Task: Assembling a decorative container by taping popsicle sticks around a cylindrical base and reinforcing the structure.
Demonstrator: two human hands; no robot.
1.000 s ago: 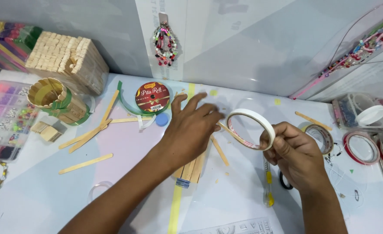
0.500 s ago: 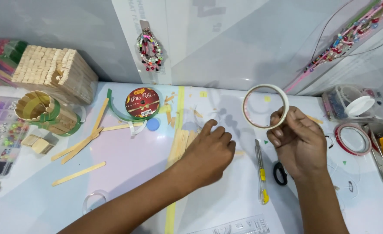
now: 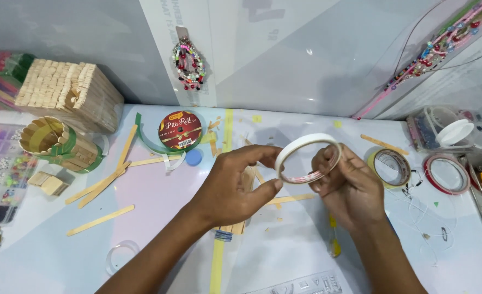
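Note:
Both my hands hold a white roll of double-sided tape (image 3: 301, 146) above the middle of the white table (image 3: 50, 256). My right hand (image 3: 347, 188) grips the roll's right side, fingers inside the ring. My left hand (image 3: 232, 185) pinches the roll's left edge between thumb and forefinger. Under my left hand lies a bundle of flat wooden craft sticks (image 3: 240, 224), partly hidden. A single stick (image 3: 292, 198) lies between my hands.
A red ribbon spool (image 3: 179, 129) with green ribbon, loose sticks (image 3: 100, 219), a stick-built round holder (image 3: 53, 139) and a stick stack (image 3: 66, 90) lie left. Bead tray (image 3: 1, 169) at left edge. Tape rolls (image 3: 390, 166), a yellow cutter (image 3: 334, 245) and a clear box (image 3: 453, 133) lie right.
My right hand brought the tape roll down and left from its raised spot. My left hand lifted off the stick bundle and took hold of the roll's left edge.

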